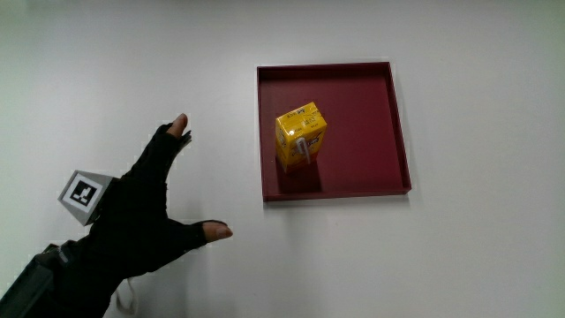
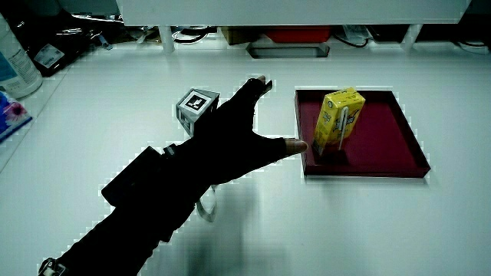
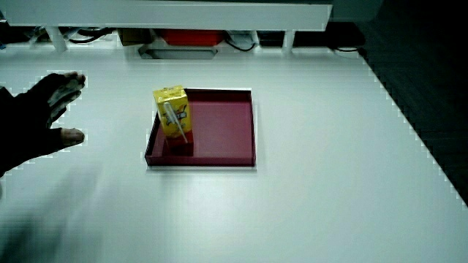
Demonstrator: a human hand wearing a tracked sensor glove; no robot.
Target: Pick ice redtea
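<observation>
1. We see a small yellow ice redtea carton (image 1: 301, 135) standing upright (straw attached) in a shallow dark red square tray (image 1: 396, 124) on the white table (image 1: 477, 256).
2. The black-gloved hand (image 1: 146, 221) hovers beside the tray, grip spread and empty, likely readying to reach.

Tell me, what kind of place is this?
Probably a lab recording bench: a plain white table, a tracking cube on the gloved hand, and cables under the partition.

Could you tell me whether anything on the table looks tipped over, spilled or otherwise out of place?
Nothing stands out. The yellow drink carton stands upright in the dark red tray, with no spill visible. The hand is open over bare table beside the tray.
</observation>
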